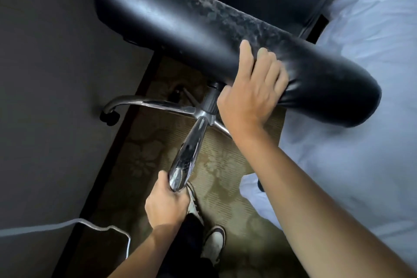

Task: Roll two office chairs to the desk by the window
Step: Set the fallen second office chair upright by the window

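Note:
A black leather office chair [171, 22] is tipped and lifted between a wall and a bed, its worn seat edge facing me. Its chrome star base [191, 110] sticks out toward me, with one caster [110, 117] against the wall. My left hand [168, 206] grips the end of the nearest chrome leg [188, 156]. My right hand [250, 95] holds the seat edge, fingers curled over the leather and thumb underneath. The desk and window are out of sight.
A dark wall [45, 74] runs along the left with a white cable [67, 225] at its foot. A bed with white sheets [361, 119] fills the right. Between them lies a narrow strip of patterned carpet [158, 165], where my shoes [213, 241] stand.

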Action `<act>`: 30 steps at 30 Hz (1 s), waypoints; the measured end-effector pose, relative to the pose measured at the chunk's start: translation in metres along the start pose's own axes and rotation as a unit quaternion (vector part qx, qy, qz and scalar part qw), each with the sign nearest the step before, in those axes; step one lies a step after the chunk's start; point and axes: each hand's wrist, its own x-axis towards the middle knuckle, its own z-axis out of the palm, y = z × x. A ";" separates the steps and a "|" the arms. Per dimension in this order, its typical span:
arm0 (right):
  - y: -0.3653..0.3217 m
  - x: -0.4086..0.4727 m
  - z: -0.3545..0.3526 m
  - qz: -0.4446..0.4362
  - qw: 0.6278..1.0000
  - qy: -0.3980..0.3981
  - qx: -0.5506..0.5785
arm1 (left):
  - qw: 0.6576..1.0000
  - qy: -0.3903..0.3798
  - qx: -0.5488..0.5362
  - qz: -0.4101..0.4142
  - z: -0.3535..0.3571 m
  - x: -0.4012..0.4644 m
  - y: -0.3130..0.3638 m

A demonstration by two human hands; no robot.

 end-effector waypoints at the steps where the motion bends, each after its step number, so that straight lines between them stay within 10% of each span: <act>1: -0.004 -0.006 -0.002 -0.004 1.000 -0.004 -0.002 | 1.000 -0.005 -0.009 0.007 0.001 0.000 -0.006; 13: -0.008 -0.099 -0.044 -0.050 0.994 -0.100 -0.024 | 0.994 -0.087 -0.067 -0.015 -0.024 -0.036 -0.024; 18: -0.018 -0.138 -0.051 -0.051 0.992 -0.119 -0.002 | 0.893 -0.107 -0.435 -0.038 -0.091 0.005 0.072; 30: -0.044 -0.198 -0.069 -0.044 0.983 -0.175 -0.003 | 0.853 -0.091 -0.499 -0.125 -0.108 0.014 0.063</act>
